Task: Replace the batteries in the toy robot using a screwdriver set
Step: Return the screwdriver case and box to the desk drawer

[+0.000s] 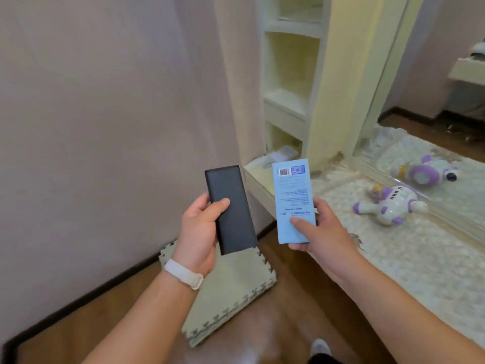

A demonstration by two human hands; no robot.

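1. A lace-patterned cloth [393, 264] covered the counter by the mirror [446, 143]; a jigsaw-edged foam mat [233, 300] lay on the wood floor [110, 324].
2. The toy robot [391, 203], glossy white and purple, lay on that cloth, just beside the mirror.
3. The left hand [199, 232] gripped a slim matte black case [232, 206], thumb across it.
4. The right hand [322, 232] pinched a flat pale-blue printed box [294, 195].

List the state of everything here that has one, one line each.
black case: closed, gripped in the left hand, thumb across its front.
light blue box: gripped in the right hand, barcode side facing the camera.
toy robot: lying down on the lace-covered table, untouched.
foam mat: flat on the floor.
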